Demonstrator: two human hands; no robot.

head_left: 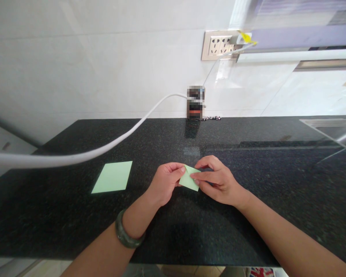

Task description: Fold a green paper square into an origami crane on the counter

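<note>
Curving in from the left edge, a thick white cable [75,157] crosses above the dark speckled countertop [60,219] toward the pixelated upright object [195,102] by the tiled wall [103,69]. Below the cable, a pale green paper sheet [112,177] lies flat, well apart from both hands. A dark green bangle [120,227] rings the left wrist. The left hand [165,182] pinches the left corner of a folded green paper [190,181] between thumb and fingers; this smaller piece is between the two hands, over the countertop. At its right side, the right hand [220,181] has its fingers bent and slightly spread, with fingertips touching the paper. Farther right, up on the wall, a socket panel [220,40] holds a white plug with a yellow tag [246,36]. A metal sink [344,130] is set in at the right edge.
</note>
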